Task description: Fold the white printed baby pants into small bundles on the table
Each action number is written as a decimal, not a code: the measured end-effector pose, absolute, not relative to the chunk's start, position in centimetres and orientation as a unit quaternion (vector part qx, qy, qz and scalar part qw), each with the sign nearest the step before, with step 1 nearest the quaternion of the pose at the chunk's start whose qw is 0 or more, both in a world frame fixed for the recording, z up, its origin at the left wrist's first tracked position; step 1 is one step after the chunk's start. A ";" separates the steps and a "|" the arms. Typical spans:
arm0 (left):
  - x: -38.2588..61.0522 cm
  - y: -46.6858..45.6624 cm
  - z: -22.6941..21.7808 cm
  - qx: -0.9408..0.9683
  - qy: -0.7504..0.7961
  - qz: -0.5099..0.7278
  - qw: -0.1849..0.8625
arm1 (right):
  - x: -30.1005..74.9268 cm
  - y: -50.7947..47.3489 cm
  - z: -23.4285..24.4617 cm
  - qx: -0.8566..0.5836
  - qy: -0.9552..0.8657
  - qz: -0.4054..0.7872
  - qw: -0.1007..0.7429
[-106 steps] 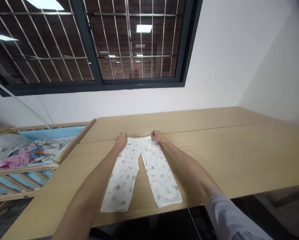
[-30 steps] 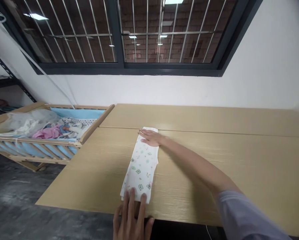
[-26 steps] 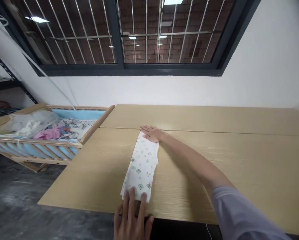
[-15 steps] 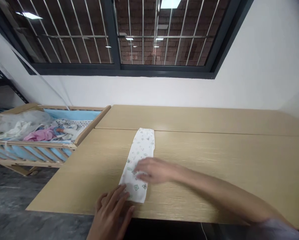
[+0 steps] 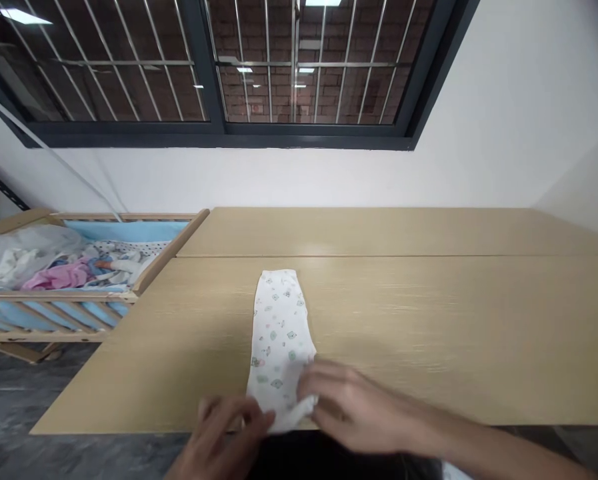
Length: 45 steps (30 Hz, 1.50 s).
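A folded white garment (image 5: 279, 327) with small green and grey prints lies lengthwise on the wooden table, its near end at the front edge. My right hand (image 5: 351, 400) pinches its near right corner, where the cloth is lifted and bunched between the fingers. At the near left corner is my left hand (image 5: 229, 427), thumb and fingers closed on the cloth's edge. The far end of the garment lies flat. Which kind of garment it is, I cannot tell from the folded shape.
The light wooden table (image 5: 429, 320) runs to the wall, with a seam across it. On the left stands a wooden crib (image 5: 143, 283) with blue lining, holding a pink cloth (image 5: 61, 275), other clothes and a clear plastic bag (image 5: 33, 243). A barred window (image 5: 219, 127) is above.
My right hand has gone from the middle of the garment to its near right corner and gripped it. My left hand has closed on the near left corner. The near end is now lifted.
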<state>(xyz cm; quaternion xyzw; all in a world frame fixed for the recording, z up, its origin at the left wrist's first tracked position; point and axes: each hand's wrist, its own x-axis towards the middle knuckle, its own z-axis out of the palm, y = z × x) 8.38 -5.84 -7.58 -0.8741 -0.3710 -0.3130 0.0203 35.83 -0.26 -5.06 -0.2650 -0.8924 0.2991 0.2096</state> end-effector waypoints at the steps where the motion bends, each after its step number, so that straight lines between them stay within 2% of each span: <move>1: 8.4 -4.5 -6.9 -0.862 -0.383 -0.332 0.008 | 35.9 1.0 -4.2 -0.285 -0.872 0.328 0.226; 4: 8.8 1.3 -4.3 -0.817 -0.450 -0.359 -0.028 | 35.7 6.3 -3.6 -0.348 -0.820 0.357 0.280; 9: 10.8 12.9 -1.6 -0.798 -0.540 -0.243 -0.112 | 34.1 17.0 -7.0 -0.410 -0.753 0.361 0.366; 13: 12.4 18.6 -3.7 -0.785 -0.585 -0.182 -0.098 | 32.9 22.6 -9.6 -0.486 -0.725 0.346 0.343; 17: 13.2 20.5 -5.6 -0.766 -0.622 -0.143 -0.071 | 32.4 24.2 -10.7 -0.506 -0.739 0.318 0.311; 20: 13.3 19.2 -5.2 -0.762 -0.631 -0.145 -0.031 | 32.6 23.5 -10.1 -0.506 -0.755 0.291 0.300; 24: 13.6 12.7 -5.2 -0.765 -0.621 -0.164 0.035 | 32.8 20.1 -7.1 -0.432 -0.835 0.163 0.300; 26: 14.1 8.2 -6.6 -0.781 -0.596 -0.164 0.087 | 32.5 17.6 -5.6 -0.351 -0.893 0.117 0.258; 28: 14.7 4.1 -8.9 -0.791 -0.571 -0.166 0.142 | 31.8 15.2 -5.1 -0.258 -0.938 0.123 0.198; 32: 15.7 0.2 -12.9 -0.789 -0.575 -0.137 0.165 | 30.1 13.0 -7.2 -0.121 -0.972 0.176 0.102; 37: 16.0 0.5 -13.7 -0.771 -0.594 -0.146 0.176 | 29.7 17.0 -10.6 -0.139 -0.968 0.203 0.056; 41: 15.7 0.8 -13.2 -0.770 -0.596 -0.152 0.172 | 30.3 22.5 -10.7 -0.224 -0.960 0.160 0.044; 45: 15.7 0.8 -13.5 -0.768 -0.598 -0.155 0.169 | 30.4 25.2 -10.8 -0.246 -0.958 0.131 0.062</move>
